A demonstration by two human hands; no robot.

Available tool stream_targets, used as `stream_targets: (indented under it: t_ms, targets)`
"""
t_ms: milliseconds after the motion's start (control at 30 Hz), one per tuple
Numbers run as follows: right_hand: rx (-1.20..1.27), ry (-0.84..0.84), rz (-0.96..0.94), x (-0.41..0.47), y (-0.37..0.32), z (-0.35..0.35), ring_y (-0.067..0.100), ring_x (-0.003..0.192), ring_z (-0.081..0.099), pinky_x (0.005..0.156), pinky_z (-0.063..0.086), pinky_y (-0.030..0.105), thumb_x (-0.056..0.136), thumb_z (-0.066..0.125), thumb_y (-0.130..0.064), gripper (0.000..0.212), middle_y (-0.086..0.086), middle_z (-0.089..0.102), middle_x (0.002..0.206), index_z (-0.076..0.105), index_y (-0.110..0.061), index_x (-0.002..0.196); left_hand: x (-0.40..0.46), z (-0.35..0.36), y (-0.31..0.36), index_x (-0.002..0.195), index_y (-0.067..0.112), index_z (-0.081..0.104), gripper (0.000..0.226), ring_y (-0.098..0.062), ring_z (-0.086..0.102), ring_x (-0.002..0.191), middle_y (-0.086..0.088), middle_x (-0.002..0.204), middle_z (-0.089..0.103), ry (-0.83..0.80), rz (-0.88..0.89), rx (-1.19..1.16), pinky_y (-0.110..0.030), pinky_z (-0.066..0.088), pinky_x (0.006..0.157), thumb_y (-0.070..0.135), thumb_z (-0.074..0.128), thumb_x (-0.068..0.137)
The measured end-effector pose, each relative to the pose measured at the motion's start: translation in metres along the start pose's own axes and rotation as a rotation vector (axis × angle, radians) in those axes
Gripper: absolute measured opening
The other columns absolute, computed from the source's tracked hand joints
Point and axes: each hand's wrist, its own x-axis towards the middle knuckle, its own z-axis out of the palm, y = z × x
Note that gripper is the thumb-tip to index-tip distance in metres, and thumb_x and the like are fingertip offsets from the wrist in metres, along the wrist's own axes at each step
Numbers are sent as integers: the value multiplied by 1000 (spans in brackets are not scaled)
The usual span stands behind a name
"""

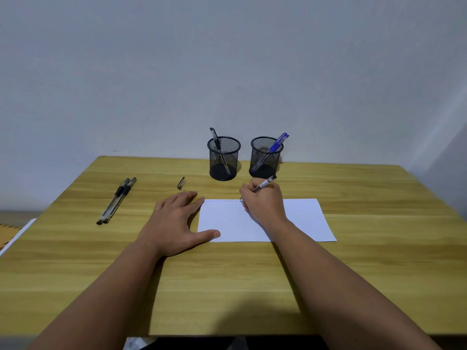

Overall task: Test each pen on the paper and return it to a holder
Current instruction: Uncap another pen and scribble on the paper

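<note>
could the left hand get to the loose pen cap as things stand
Probably yes. The left hand lies flat, holding nothing, its fingertips pressing the edge of the paper. The pen cap lies just beyond those fingertips on bare table, with nothing between. Lifting off would free the paper while the right hand writes.

Wood-grain table [353, 261], black mesh holders [223, 157]

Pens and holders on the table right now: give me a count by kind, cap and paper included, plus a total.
Pens: 5 — black pen in left holder, blue pen in right holder, two loose pens, pen in right hand
Mesh holders: 2 — left holder, right holder
Loose cap: 1
Paper: 1
Total: 9
</note>
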Motion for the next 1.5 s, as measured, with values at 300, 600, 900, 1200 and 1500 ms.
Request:
stream_targets:
  t_ms: [300,600,900,1200,1500]
  targets:
    - [1,16,-2,-1,1,-1,41,51,63,50,51,37,88,65,-25,35,22,55,57,47,-4,67,0,0,1,152,37,42,107,-14,26,148,11,159,35,11,5,3,-43,22,119,101,37,66]
    - [-45,26,-47,-5,-5,-4,26,60,43,55,40,36,91,62,-20,34,32,46,69,44,2,71,0,0,0,152,38,41,108,-13,24,149,11,160,34,4,5,10,-43,21,120,102,34,66]
    - [151,95,113,-4,-13,-12,24,54,49,55,41,36,90,60,-11,37,3,43,52,37,-13,61,1,1,1,152,38,42,108,-11,23,149,13,160,34,3,-4,-5,-41,20,119,102,37,64]
    - [284,52,111,-4,-29,-19,18,43,48,42,36,25,98,79,-38,49,0,48,49,50,-14,66,-1,0,0,153,39,40,110,-10,21,150,14,161,31,1,-10,-8,-39,17,121,103,35,63]
    - [464,49,172,-11,-71,-53,9,45,54,42,42,21,112,52,-43,43,7,76,76,80,-12,101,-3,-8,3,154,35,40,106,-10,26,148,13,160,35,3,-25,-112,-36,20,120,96,47,67]
